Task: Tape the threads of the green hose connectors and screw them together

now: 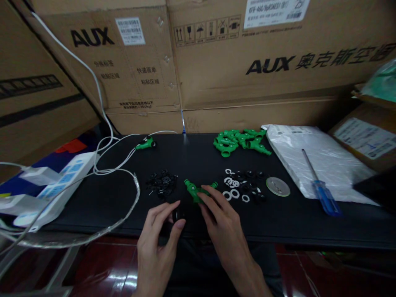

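Note:
My left hand pinches a round black cap between thumb and fingers near the table's front edge. My right hand has its fingers bent over a green Y-shaped pipe fitting; they cover part of its body, while two of its ends show. Left of the fitting lies a heap of small black parts. To its right are several white rings, with round black caps scattered among them.
Several more green fittings are piled at the back. One green fitting lies left by white cables. A round metal disc, a blue screwdriver and a white plastic bag are right. A power strip sits left; cardboard boxes stand behind.

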The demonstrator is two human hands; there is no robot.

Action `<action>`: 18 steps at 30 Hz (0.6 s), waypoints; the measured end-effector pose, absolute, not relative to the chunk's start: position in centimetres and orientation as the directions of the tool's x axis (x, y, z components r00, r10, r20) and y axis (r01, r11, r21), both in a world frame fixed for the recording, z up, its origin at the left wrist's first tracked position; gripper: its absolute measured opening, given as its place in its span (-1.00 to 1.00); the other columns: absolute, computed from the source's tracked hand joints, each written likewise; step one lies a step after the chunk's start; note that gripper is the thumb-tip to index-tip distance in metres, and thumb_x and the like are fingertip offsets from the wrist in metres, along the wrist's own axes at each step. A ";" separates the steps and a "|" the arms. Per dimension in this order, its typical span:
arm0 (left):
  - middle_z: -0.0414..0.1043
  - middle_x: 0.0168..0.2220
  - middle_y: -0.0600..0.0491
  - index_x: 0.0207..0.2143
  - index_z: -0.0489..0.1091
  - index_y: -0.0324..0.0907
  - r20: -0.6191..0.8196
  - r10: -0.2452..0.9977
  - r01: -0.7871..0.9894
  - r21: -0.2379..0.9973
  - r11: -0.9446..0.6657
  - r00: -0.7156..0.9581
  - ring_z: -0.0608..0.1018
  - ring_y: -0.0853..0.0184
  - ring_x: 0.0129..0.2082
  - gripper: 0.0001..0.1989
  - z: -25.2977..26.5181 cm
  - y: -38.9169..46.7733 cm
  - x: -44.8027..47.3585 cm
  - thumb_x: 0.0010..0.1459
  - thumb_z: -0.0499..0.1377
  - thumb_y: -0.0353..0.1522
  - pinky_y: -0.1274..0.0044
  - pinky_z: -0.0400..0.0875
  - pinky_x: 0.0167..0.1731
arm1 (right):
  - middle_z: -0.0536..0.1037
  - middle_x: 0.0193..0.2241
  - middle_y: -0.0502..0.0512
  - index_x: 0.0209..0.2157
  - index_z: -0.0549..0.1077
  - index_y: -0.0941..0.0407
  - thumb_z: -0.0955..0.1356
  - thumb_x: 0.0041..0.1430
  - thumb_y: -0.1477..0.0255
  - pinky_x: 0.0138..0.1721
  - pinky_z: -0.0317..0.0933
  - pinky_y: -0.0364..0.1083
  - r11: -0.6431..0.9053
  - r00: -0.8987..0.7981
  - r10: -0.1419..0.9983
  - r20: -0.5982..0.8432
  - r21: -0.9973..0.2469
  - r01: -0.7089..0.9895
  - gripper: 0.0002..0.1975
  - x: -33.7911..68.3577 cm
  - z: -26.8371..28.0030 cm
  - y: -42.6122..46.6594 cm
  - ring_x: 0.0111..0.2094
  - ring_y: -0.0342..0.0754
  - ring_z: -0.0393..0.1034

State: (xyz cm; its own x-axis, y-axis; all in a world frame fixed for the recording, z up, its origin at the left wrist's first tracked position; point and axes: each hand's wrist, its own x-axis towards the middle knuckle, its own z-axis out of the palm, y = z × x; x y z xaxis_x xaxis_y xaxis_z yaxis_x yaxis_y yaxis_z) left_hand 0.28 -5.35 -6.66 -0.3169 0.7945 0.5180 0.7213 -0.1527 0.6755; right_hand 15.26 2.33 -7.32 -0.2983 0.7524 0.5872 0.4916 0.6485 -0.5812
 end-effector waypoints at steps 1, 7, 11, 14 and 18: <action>0.47 -0.05 0.09 0.08 0.48 0.06 0.507 0.801 0.713 0.685 -0.151 -0.317 0.57 0.35 -0.13 -0.74 -6.6 -5.3 0.3 0.35 0.22 -0.27 0.54 0.49 -0.09 | 0.55 0.11 0.33 0.05 0.54 0.23 0.29 0.35 0.65 0.10 0.50 0.13 0.644 -0.294 0.753 0.589 -0.566 0.515 -0.69 15.2 -7.2 2.2 0.09 0.14 0.53; 0.53 0.00 0.09 0.09 0.46 0.06 0.410 0.839 0.621 0.775 -0.115 -0.358 0.60 0.32 -0.12 -0.67 -6.9 -5.3 0.3 0.28 0.30 -0.26 0.51 0.57 -0.07 | 0.58 -0.01 0.26 0.01 0.56 0.20 0.35 0.37 0.49 0.01 0.50 -0.01 0.614 -0.185 0.732 0.655 -0.517 0.596 -0.76 19.6 -4.0 2.0 -0.03 0.04 0.56; 0.54 0.04 0.08 0.09 0.47 0.05 0.361 0.870 0.572 0.812 -0.116 -0.336 0.63 0.31 -0.11 -0.65 -6.7 -5.3 0.4 0.26 0.32 -0.28 0.50 0.63 -0.09 | 0.59 -0.26 0.21 -0.14 0.61 0.21 0.31 0.40 0.28 -0.17 0.46 0.09 0.321 0.007 0.752 0.659 -0.376 0.869 -0.68 26.3 -2.8 4.3 -0.29 0.09 0.53; 0.53 0.04 0.06 0.03 0.51 0.02 0.371 0.870 0.532 0.832 -0.157 -0.324 0.63 0.26 -0.03 -0.70 -6.6 -5.1 0.9 0.24 0.33 -0.31 0.48 0.66 -0.07 | 0.56 -0.26 0.28 -0.10 0.59 0.22 0.23 0.41 0.14 -0.21 0.42 0.14 0.176 0.018 0.843 0.538 -0.306 0.936 -0.53 29.7 -3.6 6.4 -0.30 0.18 0.50; 0.52 0.03 0.02 0.00 0.53 -0.03 0.307 0.883 0.356 0.918 -0.176 -0.354 0.64 0.22 0.03 -0.72 -6.5 -4.7 1.9 0.23 0.33 -0.34 0.43 0.64 0.02 | 0.50 -0.31 0.37 -0.06 0.52 0.29 0.26 0.33 0.04 -0.14 0.36 0.20 0.093 -0.019 0.930 0.367 -0.185 0.978 -0.44 31.7 -5.3 8.3 -0.22 0.32 0.45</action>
